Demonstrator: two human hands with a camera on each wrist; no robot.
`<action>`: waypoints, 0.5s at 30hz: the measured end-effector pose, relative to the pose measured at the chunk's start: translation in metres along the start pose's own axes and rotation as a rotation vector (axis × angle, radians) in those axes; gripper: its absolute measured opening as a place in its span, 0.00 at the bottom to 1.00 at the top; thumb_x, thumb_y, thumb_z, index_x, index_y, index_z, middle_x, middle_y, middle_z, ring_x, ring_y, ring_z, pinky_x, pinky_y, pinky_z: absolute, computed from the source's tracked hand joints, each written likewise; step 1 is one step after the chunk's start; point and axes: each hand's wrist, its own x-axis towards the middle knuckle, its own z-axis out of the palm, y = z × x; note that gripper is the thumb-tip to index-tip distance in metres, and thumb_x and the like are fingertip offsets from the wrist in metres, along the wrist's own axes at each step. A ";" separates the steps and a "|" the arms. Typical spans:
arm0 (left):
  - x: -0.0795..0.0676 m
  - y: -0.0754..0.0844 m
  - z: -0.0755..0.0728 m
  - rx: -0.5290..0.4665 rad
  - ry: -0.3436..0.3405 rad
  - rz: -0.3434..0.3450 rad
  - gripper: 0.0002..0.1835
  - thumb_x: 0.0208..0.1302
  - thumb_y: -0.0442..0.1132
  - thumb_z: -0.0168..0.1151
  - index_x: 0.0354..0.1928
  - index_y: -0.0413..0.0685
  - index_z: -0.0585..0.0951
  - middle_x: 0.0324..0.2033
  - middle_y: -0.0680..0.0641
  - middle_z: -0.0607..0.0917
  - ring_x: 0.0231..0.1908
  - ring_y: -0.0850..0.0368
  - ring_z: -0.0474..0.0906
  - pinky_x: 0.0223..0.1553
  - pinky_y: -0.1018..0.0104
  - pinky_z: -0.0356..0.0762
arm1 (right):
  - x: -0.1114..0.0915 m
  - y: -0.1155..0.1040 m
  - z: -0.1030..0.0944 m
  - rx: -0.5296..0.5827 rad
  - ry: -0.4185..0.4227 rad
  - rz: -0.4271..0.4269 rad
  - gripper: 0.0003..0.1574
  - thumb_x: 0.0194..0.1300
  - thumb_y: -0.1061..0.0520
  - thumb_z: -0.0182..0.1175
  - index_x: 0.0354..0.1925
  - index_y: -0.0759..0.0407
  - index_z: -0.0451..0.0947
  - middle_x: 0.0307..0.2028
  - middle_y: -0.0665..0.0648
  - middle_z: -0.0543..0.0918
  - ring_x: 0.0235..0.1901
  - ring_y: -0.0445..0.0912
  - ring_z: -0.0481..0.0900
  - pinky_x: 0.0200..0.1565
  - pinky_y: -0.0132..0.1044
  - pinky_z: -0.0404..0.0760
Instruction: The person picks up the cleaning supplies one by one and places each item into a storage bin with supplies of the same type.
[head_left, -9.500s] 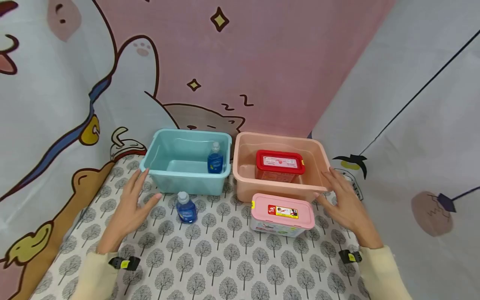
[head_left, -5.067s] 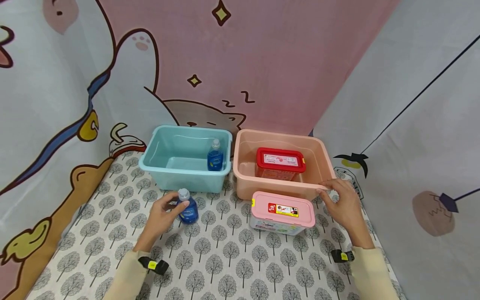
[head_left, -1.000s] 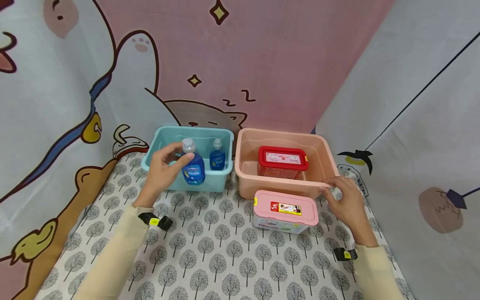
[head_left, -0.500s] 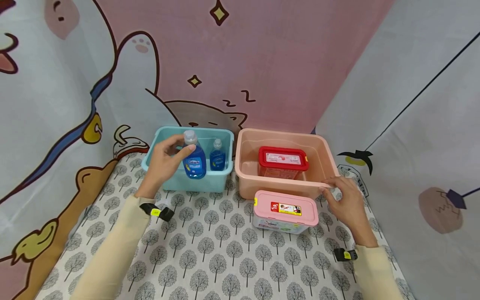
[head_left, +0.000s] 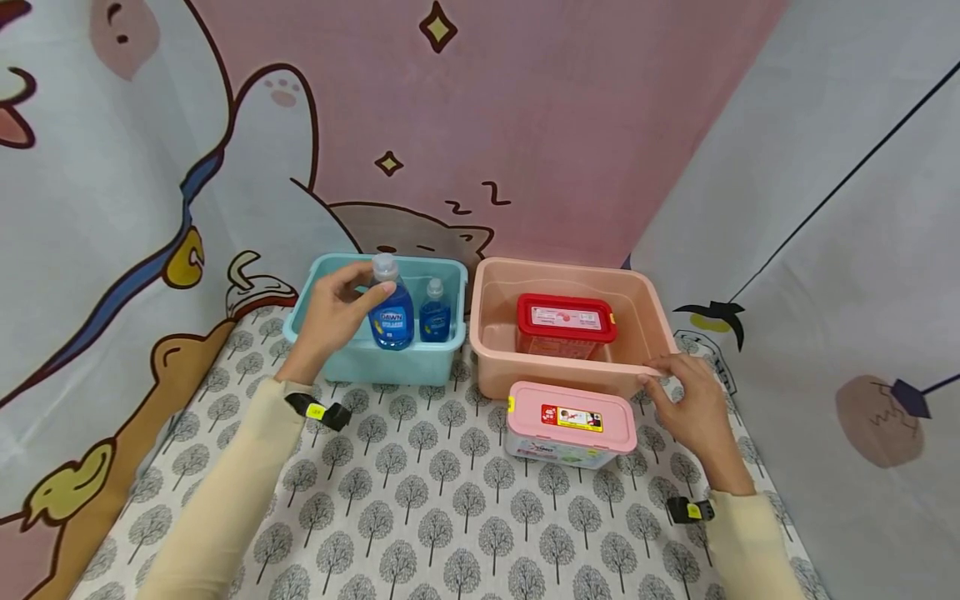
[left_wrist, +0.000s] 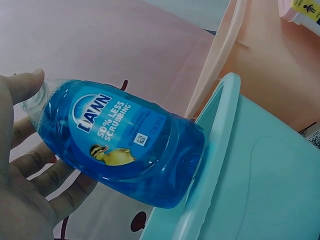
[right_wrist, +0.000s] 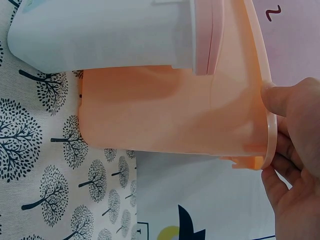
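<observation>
My left hand (head_left: pixel 330 315) pinches a blue Dawn dish soap bottle (head_left: pixel 392 321) near its clear cap. That bottle hangs over the front rim of the light-blue bin (head_left: pixel 386 367), its label toward me. In the left wrist view the bottle (left_wrist: pixel 122 142) is close to the bin's rim (left_wrist: pixel 222 120); whether they touch I cannot tell. A second blue dish soap bottle (head_left: pixel 435 315) stands inside the bin on the right. My right hand (head_left: pixel 693 400) grips the front right rim of the peach bin (head_left: pixel 540 374), thumb (right_wrist: pixel 280 97) on one side and fingers on the other.
Inside the peach bin lies a red-lidded tub (head_left: pixel 566 321). In front of it, a pink-lidded box (head_left: pixel 572 421) sits on the tree-print tablecloth (head_left: pixel 457 500). Behind the bins rises a pink and white cartoon curtain (head_left: pixel 555 125).
Once standing on the table, the bottle was gripped by my left hand and lifted to the light-blue bin, lately moving farther back. My right hand went from resting at the peach bin to gripping its rim.
</observation>
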 end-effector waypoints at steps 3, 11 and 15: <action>0.003 0.000 0.000 -0.001 -0.002 -0.013 0.20 0.71 0.45 0.67 0.61 0.48 0.83 0.44 0.49 0.87 0.42 0.60 0.83 0.45 0.74 0.80 | 0.000 -0.001 0.000 -0.004 -0.005 0.006 0.18 0.58 0.63 0.74 0.47 0.65 0.83 0.47 0.68 0.85 0.51 0.63 0.74 0.53 0.70 0.74; 0.010 -0.001 0.002 0.023 -0.029 -0.044 0.20 0.72 0.50 0.66 0.61 0.51 0.83 0.49 0.44 0.87 0.46 0.61 0.82 0.48 0.71 0.80 | -0.001 -0.002 0.000 -0.009 -0.001 0.006 0.18 0.58 0.64 0.74 0.47 0.66 0.83 0.47 0.68 0.85 0.51 0.63 0.74 0.52 0.69 0.74; 0.014 -0.002 0.003 0.023 -0.036 -0.075 0.21 0.71 0.52 0.66 0.60 0.52 0.83 0.51 0.44 0.87 0.47 0.61 0.82 0.52 0.66 0.80 | 0.000 -0.002 0.000 -0.012 0.002 -0.002 0.18 0.58 0.63 0.74 0.46 0.66 0.83 0.47 0.68 0.85 0.50 0.62 0.74 0.52 0.68 0.74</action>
